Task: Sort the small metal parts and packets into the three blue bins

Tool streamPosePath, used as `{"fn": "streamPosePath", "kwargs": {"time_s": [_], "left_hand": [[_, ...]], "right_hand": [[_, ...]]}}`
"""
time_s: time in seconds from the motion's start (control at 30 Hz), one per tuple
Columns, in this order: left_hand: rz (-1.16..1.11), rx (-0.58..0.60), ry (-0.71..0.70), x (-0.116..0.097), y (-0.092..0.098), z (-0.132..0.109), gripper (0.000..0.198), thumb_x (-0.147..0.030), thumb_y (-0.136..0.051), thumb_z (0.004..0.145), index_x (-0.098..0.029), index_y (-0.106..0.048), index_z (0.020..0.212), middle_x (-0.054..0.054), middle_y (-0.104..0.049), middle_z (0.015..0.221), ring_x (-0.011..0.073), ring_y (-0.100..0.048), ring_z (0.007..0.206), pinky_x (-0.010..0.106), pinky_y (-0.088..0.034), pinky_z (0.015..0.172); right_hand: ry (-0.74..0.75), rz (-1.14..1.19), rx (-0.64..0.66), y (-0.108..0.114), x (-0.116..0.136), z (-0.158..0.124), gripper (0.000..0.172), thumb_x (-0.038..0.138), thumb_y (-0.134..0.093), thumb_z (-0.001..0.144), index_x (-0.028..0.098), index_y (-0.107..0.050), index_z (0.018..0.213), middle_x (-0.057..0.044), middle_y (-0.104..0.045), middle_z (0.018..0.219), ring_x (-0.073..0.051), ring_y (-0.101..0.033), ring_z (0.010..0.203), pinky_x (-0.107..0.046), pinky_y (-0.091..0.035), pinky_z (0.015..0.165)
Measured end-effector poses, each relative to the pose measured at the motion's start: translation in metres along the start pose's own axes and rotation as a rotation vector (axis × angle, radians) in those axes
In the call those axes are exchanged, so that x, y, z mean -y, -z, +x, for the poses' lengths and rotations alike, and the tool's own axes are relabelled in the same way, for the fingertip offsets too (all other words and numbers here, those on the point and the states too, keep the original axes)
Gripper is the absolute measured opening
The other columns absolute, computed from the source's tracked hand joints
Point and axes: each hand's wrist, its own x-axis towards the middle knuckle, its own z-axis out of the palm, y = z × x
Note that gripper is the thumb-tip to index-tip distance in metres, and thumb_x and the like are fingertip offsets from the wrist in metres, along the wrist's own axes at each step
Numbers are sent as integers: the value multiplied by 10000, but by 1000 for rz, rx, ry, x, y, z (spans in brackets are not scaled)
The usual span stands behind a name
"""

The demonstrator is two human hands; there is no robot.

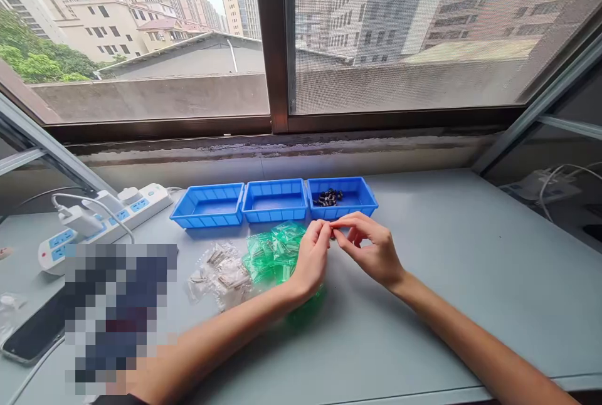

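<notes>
My left hand (311, 257) and my right hand (369, 247) meet in front of the right blue bin, fingertips together. Both are closed in a pinch, and whatever lies between the fingers is too small to make out. Beside and partly beneath my left hand is a heap of green plastic bags (273, 251). To its left lies a pile of clear plastic bags (223, 274) with small metallic pieces inside. Several small black parts (328, 197) sit in the right blue bin (365, 202), just beyond my fingers.
A middle blue bin (275, 212) and a left blue bin (207, 221) stand in line with the right one. At left are a white power strip (157, 195) with plugs and cables, and a phone (35, 326). A window (277, 47) rises behind the table (451, 267).
</notes>
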Motion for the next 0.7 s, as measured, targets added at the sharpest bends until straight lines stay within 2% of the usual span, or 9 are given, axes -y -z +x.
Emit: {"fn": "streamPosePath", "kwargs": {"time_s": [0.23,0.33,0.4,0.53,0.6,0.7], "left_hand": [[39,-19,33,1,0,0,339,-438,-401,855,-213,-371,603,-21,-383,630,144,-369,641,284,-327,636],[45,-16,40,0,0,0,320,-411,-347,845,-214,-399,598,-9,-395,622,156,-375,649,294,-327,651],[43,-9,42,-1,0,-1,306,-403,-333,830,-213,-440,615,-6,-398,617,162,-378,649,297,-322,647],[33,-7,50,-2,0,-1,295,-405,-320,814,-213,-465,642,-5,-404,616,161,-366,632,293,-299,615],[30,-13,52,-2,0,-2,297,-409,-314,813,-213,-461,645,-5,-404,622,159,-357,627,292,-291,607],[27,-18,52,-2,0,-2,297,-408,-314,813,-212,-457,641,-3,-403,631,158,-350,627,292,-286,606]], "right_hand": [[-167,150,90,-1,-4,1,230,415,-610,878,220,-728,850,-45,-653,835,-92,-533,471,-234,-465,393],[-203,173,51,1,-6,2,304,512,-644,832,216,-711,813,-37,-660,796,-92,-522,443,-240,-458,386],[-253,169,19,3,-6,3,353,560,-651,805,210,-696,800,-14,-642,682,-93,-497,409,-239,-435,368],[-381,167,-51,6,-7,7,395,591,-667,761,198,-695,785,48,-507,447,-100,-436,355,-233,-378,328],[-416,171,-99,8,-9,8,408,593,-696,724,191,-710,790,45,-512,445,-101,-433,354,-233,-368,313],[-450,179,-146,9,-16,10,396,568,-722,702,186,-728,807,8,-595,516,-108,-471,380,-230,-394,302]]}}
